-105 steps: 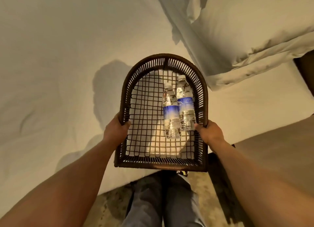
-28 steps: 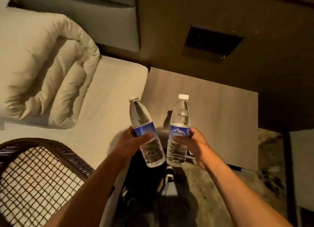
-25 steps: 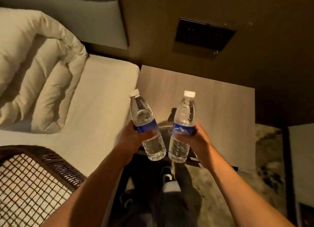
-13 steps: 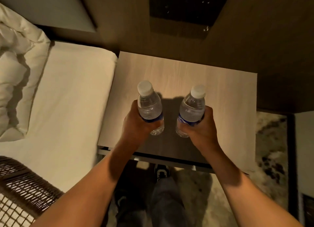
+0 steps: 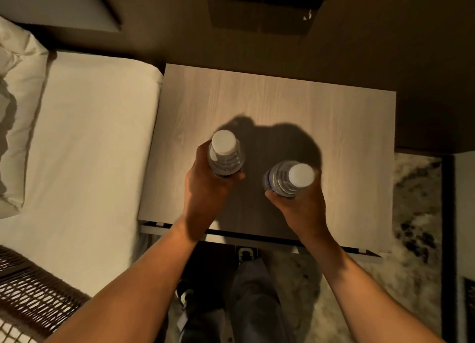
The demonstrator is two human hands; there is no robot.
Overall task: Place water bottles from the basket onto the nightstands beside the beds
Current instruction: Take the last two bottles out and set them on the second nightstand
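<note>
Your left hand (image 5: 205, 188) and right hand (image 5: 300, 206) each wrap closed fingers round a bottle's body, left bottle (image 5: 225, 153) and right bottle (image 5: 289, 178) upright over the nightstand surface (image 5: 282, 106). Full, thin-walled plastic probably squashes; grip mid-body, gently.

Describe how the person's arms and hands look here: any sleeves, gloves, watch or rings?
Both forearms are bare up to the frame edge: no sleeves show. The left hand and right hand wear no gloves, and no watch, bracelet or ring shows. The fingers are partly hidden.
</note>
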